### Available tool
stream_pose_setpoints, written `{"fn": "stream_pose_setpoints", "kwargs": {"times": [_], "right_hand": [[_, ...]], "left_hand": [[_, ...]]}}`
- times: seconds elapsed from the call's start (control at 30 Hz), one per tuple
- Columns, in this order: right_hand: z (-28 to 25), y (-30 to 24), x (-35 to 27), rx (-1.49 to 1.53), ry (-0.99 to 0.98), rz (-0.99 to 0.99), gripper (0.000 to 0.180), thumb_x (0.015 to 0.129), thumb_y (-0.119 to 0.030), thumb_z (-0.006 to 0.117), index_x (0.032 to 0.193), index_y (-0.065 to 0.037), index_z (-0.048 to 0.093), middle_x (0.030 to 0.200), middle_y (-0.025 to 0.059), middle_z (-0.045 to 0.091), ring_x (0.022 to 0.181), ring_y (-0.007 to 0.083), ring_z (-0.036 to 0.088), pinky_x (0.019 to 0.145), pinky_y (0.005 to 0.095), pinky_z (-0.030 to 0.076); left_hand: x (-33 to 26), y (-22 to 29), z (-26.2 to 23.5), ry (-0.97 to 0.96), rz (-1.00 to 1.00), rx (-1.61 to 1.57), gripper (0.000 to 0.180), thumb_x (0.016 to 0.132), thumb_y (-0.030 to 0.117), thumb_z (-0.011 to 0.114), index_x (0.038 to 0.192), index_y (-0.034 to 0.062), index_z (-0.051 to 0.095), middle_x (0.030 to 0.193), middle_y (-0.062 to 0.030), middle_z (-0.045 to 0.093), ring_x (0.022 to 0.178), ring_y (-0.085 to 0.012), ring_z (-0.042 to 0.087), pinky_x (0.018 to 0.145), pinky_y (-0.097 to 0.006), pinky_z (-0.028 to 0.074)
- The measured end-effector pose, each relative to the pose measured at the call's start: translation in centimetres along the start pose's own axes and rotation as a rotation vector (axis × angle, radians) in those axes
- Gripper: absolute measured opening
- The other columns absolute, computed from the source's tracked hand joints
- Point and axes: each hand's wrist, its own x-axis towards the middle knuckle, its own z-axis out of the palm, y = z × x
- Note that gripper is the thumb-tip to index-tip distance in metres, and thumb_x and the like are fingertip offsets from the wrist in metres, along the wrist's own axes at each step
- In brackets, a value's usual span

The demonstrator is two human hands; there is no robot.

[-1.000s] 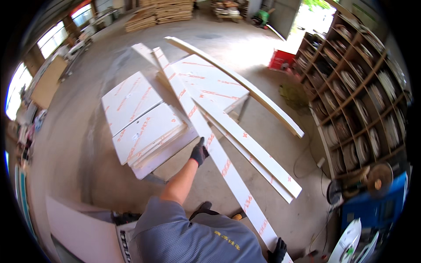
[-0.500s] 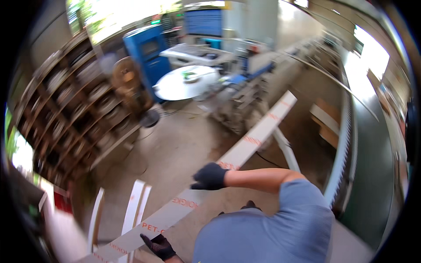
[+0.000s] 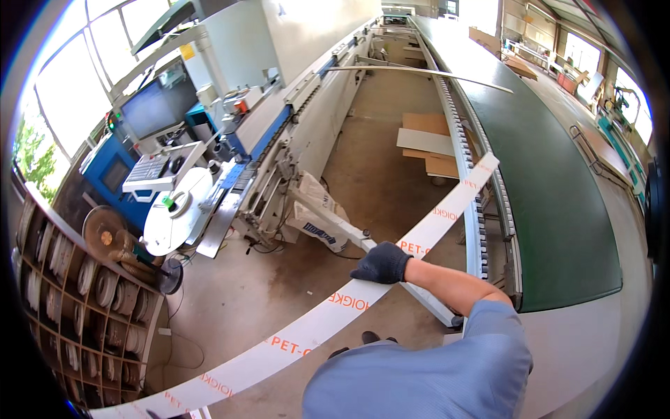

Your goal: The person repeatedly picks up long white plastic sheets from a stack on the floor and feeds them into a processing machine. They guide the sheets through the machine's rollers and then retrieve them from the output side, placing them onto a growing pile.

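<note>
A long, narrow white panel (image 3: 314,322) with orange printing runs diagonally from the lower left edge up to the roller track at the right. My right hand (image 3: 382,263), in a black glove, is shut on the panel's upper edge near its middle, with the bare forearm and blue sleeve behind it. The panel's far end (image 3: 481,171) lies over the roller track (image 3: 474,230). My left hand is out of sight below the lower left edge. Dark shoe tips (image 3: 363,340) show under the panel.
A long grey machine (image 3: 300,105) with a monitor and keyboard panel (image 3: 157,167) stands left of the aisle. A green conveyor (image 3: 551,181) is on the right. Shelves of rolls (image 3: 77,307), a fan (image 3: 105,230), a white sack (image 3: 314,216) and flat boards (image 3: 426,143) surround the concrete floor.
The view has swung round from the stacked panels past the shelves to the machine aisle. The panel came round with me, and its far end now reaches the roller track.
</note>
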Motion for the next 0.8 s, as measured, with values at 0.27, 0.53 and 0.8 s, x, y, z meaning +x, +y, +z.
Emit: {"fn": "stream_pose_setpoints", "kwargs": {"times": [0.27, 0.53, 0.8], "right_hand": [[6.4, 7.7, -3.0, 0.144, -0.222, 0.229, 0.052, 0.097, -0.054, 0.039, 0.088, -0.017, 0.075, 0.091, 0.0128, 0.072, 0.084, 0.0353, 0.068, 0.076, 0.0467, 0.053], [8.1, 5.1, 1.4, 0.097, -0.201, 0.196, 0.037, 0.099, -0.039, 0.041, 0.095, -0.022, 0.073, 0.087, 0.0093, 0.073, 0.079, 0.0314, 0.069, 0.071, 0.0457, 0.053], [9.9, 4.8, 11.7, 0.045, -0.244, 0.296, 0.027, 0.097, -0.029, 0.043, 0.097, -0.014, 0.065, 0.088, 0.0122, 0.07, 0.082, 0.0353, 0.068, 0.071, 0.0469, 0.053]], "left_hand": [[7.6, -19.6, 9.7, -0.236, -0.292, -0.044, 0.073, 0.094, 0.061, 0.05, 0.137, 0.0019, 0.048, 0.133, -0.0118, 0.058, 0.116, -0.0305, 0.057, 0.105, -0.046, 0.042], [-15.2, -34.9, 29.2, -0.451, -0.852, -0.052, 0.047, 0.098, 0.046, 0.054, 0.128, 0.009, 0.055, 0.121, -0.0071, 0.064, 0.114, -0.0237, 0.059, 0.098, -0.043, 0.048], [-4.0, -37.6, 37.9, -0.466, -0.7, -0.086, 0.054, 0.1, 0.045, 0.05, 0.133, 0.0019, 0.05, 0.125, -0.0103, 0.063, 0.114, -0.0249, 0.061, 0.101, -0.042, 0.047]]}}
